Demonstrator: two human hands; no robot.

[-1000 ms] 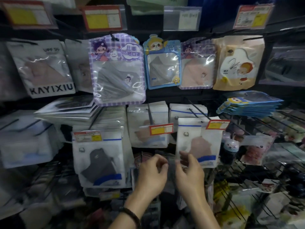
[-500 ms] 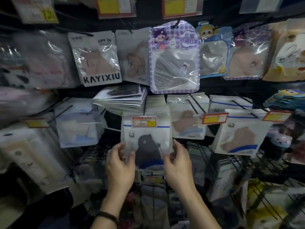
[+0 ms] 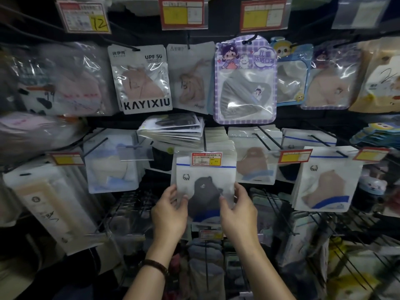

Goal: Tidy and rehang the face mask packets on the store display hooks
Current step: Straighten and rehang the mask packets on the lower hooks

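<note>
Operator: Both hands have shifted left since a second ago, off the tan-mask packet point(image 3: 324, 187) and onto the dark-mask packet point(image 3: 205, 182), middle row, centre.

Desk: Grip?

Operator: My left hand point(image 3: 170, 210) and right hand point(image 3: 237, 210) each pinch a lower side edge, thumbs on the front. Its top sits behind the price tag point(image 3: 206, 159). Whether its hole is on the hook point(image 3: 204, 140) I cannot tell. I'd keep it level, pull evenly, and square it with the stack behind.

Desk: Counts?

Operator: Two hands, one packet held, three blue-lined fronts in this row: dark, brown-mask packet point(image 3: 253, 167), tan.
</note>
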